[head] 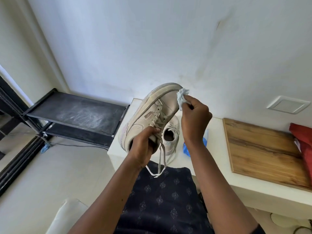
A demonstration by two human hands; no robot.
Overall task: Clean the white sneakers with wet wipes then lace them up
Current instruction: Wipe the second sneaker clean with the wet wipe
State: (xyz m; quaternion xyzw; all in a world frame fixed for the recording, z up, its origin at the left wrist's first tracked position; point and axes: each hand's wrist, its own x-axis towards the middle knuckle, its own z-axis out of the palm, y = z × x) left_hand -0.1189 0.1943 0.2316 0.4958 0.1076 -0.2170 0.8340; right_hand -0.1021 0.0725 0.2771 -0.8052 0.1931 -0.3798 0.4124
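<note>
My left hand [144, 144] grips a white sneaker [152, 112] by its heel and collar, holding it tilted in the air with the toe pointing up and away. Its laces [160, 163] hang loose below my hand. My right hand [194, 119] pinches a crumpled wet wipe [182, 97] against the toe of that sneaker. The second white sneaker [172, 132] stands on the white table [214, 159] just behind the raised one, partly hidden by it. A blue wipe packet [187, 150] lies on the table, mostly hidden behind my right forearm.
A wooden board [260, 149] lies on the table's right part, with a red cloth [303, 142] at the far right edge. A black shoe rack [76, 115] stands to the left against the wall. My dark patterned clothing [162, 196] fills the space below.
</note>
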